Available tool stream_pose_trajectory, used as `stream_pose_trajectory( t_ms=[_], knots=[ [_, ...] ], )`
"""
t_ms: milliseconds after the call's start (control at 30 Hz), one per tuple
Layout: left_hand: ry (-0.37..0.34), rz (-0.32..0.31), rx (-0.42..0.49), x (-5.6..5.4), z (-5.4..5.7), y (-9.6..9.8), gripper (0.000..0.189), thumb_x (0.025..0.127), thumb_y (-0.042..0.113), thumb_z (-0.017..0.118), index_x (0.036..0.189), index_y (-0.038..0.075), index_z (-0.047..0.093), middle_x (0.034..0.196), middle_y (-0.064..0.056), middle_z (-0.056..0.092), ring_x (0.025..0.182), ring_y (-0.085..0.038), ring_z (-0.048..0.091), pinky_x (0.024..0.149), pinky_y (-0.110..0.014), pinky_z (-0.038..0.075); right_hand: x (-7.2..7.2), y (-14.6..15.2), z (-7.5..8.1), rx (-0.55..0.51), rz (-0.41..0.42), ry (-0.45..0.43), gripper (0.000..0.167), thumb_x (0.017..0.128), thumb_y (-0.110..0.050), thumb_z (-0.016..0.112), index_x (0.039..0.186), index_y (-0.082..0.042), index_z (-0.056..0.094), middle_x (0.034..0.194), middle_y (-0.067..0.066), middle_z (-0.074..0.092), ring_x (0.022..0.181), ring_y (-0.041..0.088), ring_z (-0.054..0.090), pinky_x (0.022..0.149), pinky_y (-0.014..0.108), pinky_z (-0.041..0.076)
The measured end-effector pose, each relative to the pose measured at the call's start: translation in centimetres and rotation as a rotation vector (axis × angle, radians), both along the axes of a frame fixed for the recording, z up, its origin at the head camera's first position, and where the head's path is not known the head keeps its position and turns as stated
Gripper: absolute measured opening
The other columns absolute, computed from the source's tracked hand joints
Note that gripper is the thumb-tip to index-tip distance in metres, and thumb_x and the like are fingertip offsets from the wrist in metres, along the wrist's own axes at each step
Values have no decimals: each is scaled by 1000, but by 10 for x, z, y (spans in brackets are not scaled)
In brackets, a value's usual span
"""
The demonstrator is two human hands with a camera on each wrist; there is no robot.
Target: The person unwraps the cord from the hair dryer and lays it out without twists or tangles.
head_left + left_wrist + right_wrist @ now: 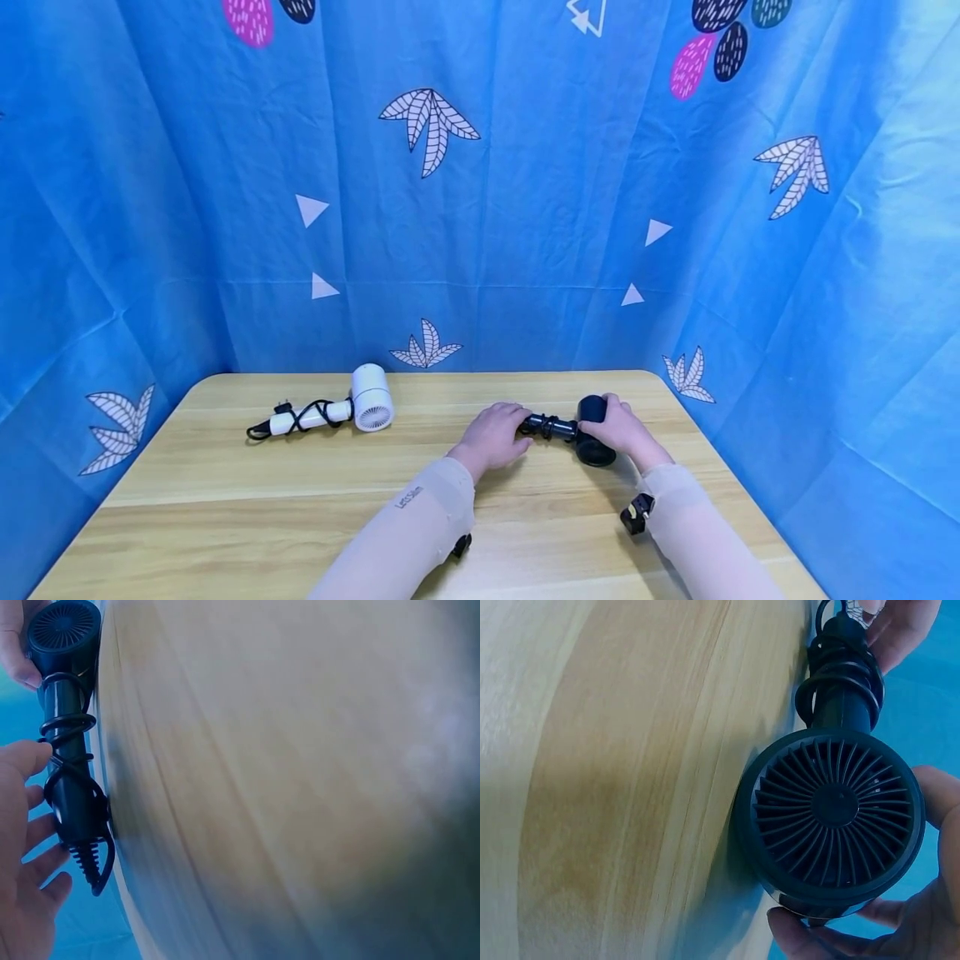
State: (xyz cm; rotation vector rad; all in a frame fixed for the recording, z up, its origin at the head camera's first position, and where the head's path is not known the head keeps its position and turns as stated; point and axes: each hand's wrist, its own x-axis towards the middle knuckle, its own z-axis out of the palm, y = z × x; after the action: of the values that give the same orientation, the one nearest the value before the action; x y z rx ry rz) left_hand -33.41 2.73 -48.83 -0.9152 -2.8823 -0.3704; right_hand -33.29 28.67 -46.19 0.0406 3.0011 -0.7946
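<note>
A black hair dryer [551, 427], its cord wound round the handle, is at the right of the wooden table. My left hand [492, 439] is at the handle's tail end. In the left wrist view, the thumb touches the wound cord [69, 727] and the other fingers sit loosely behind the handle [73, 814]. With my right hand [621, 429] I grip the dryer's round head, fingers and thumb on opposite sides. The ribbed vent [834, 806] faces the right wrist camera. Whether the dryer rests fully on the table is hard to tell.
A white hair dryer [372, 398], with a black cord [318, 410] wrapped on its handle, lies at the table's back left. Blue patterned curtains [487, 208] hang behind the table [247, 492] and at both sides.
</note>
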Motion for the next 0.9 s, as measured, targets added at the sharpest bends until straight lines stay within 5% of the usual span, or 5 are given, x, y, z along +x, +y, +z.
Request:
stream_pose_trajectory(
  t_ms=[900],
  knots=[
    [17, 84, 10, 1, -2, 5, 47, 94, 37, 70, 133, 13, 61, 126, -6, 57, 115, -22, 54, 102, -35, 49, 3, -12, 0, -24, 0, 9, 85, 87, -36, 72, 145, 8, 29, 128, 40, 45, 115, 53, 53, 98, 62, 46]
  ],
)
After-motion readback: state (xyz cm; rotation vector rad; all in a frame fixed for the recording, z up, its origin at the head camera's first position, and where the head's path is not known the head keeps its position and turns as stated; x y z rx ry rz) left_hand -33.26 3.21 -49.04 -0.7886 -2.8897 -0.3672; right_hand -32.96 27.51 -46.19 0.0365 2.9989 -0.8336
